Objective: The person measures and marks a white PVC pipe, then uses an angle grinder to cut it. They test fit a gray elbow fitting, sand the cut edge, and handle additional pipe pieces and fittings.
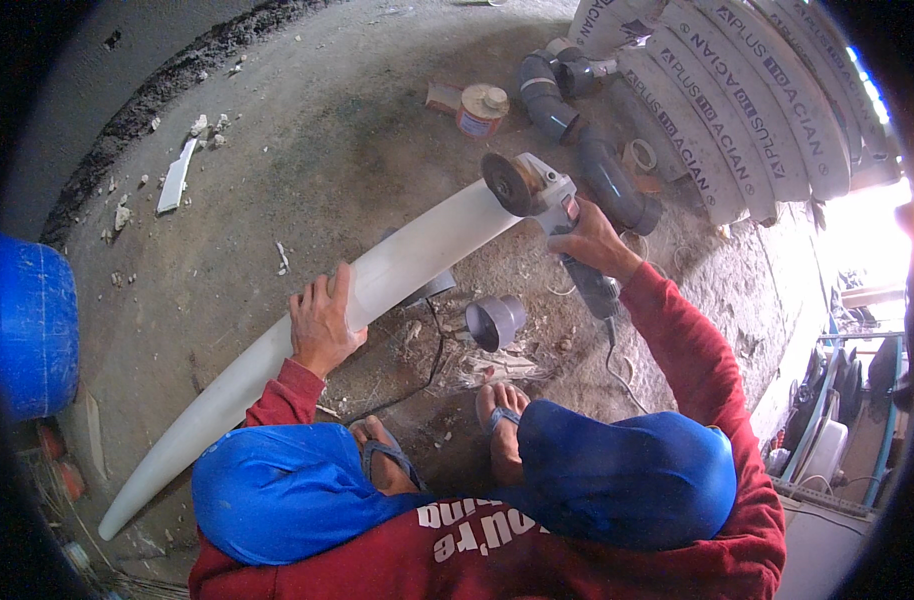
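Observation:
A long white plastic pipe (pixel 402 258) runs slantwise from the lower left toward the upper middle. My left hand (pixel 325 315) lies over it, fingers curled round its upper side and holding it. In my right hand (pixel 594 242) is an angle grinder (pixel 589 283), gripped round its body. Its dark round disc (pixel 507 184) is at the far end of the pipe; whether it touches the pipe is hard to tell. Below the pipe a grey reducer fitting (pixel 495 322) rests on the ground. Another dark grey piece (pixel 432 288) shows partly from under the pipe.
Grey pipe elbows (pixel 607 175) and a small tin (pixel 482 108) lie beyond the grinder. White printed pipes (pixel 737 110) are stacked at the far right. A blue barrel (pixel 35 325) stands left. The grinder's cord (pixel 617 365) trails near my sandalled feet (pixel 502 405). A white scrap (pixel 177 175) lies far left.

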`<action>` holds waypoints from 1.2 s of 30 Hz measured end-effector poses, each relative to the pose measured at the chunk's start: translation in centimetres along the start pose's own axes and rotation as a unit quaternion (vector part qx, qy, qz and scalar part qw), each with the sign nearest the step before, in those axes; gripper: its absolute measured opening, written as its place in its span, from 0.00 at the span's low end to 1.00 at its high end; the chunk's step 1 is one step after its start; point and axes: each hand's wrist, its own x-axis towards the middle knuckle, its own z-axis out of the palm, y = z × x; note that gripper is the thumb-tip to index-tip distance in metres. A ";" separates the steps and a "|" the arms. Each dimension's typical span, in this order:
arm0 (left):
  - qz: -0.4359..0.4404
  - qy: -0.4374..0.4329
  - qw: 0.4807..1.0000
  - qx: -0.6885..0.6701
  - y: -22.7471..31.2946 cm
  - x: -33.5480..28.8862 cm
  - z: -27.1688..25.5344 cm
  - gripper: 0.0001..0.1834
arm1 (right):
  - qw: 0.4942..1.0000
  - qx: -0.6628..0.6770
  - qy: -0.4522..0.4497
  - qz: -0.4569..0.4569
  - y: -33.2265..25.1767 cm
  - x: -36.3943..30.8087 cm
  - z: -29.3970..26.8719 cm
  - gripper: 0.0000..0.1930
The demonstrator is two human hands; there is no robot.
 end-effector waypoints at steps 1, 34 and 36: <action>-0.003 -0.004 1.000 -0.004 0.0 0.0 0.0 0.54 | 1.000 -0.003 -0.002 0.013 0.0 0.0 0.0 0.28; -0.006 -0.016 1.000 -0.005 0.0 0.2 0.1 0.53 | 1.000 -0.015 0.008 0.003 0.2 -0.7 -0.1 0.27; -0.007 -0.016 1.000 -0.002 0.0 0.2 0.1 0.53 | 1.000 -0.023 0.007 0.015 0.0 -0.7 0.0 0.27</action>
